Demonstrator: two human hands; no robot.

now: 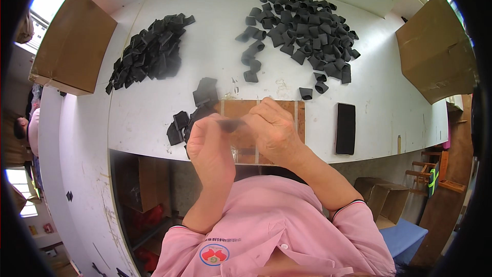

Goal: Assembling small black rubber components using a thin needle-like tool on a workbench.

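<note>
Crosswise in long axis, black piece pinched by left hand and right hand.

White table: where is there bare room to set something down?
Bare: the strip between the left pile and right pile, and the patch between the phone and right box. Crowded: both piles, and beside the left hand, where black pieces lie.

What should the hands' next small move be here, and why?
Perhaps ease open the dark piece between the left hand and right hand: pieces in the left pile look flat, many in the right pile hollow; blur hides this one's shape.
</note>
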